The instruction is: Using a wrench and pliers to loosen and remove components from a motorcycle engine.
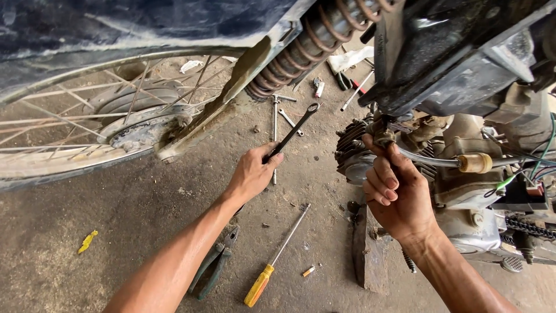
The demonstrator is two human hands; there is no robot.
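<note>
Wrench: I see a black ring spanner (292, 132) in the centre of the frame, its ring end pointing to the upper right and held clear of the ground.
Left hand: my left hand (253, 173) is wrapped shut around the lower end of the spanner, just left of centre, with the forearm coming up from the bottom edge.
Right hand: my right hand (395, 194) is at centre right, fingers curled tight on a small metal fitting (382, 134) under the motorcycle frame, thumb and fingertips pinching it.
Engine: the finned engine cylinder (353, 152) sits just left of that fitting; a grey fuel hose (431, 160) runs right from behind my fingers to a yellowish inline filter (475, 163).
Suspension: a rusty coil shock absorber (310, 43) slants across the top centre.
Wheel: the spoked rear wheel (124, 119) fills the upper left, its hub beside the swingarm.
Ground, lower centre: a yellow-handled screwdriver (278, 258) lies diagonally on the concrete, with green-handled pliers (217, 264) just to its left, partly under my left forearm.
Ground, upper centre: more spanners (275, 130) lie beyond my left hand.
Ground, lower left: a yellow scrap (87, 241) lies well apart from the tools.
Support: a wooden block (369, 255) stands below my right wrist.
</note>
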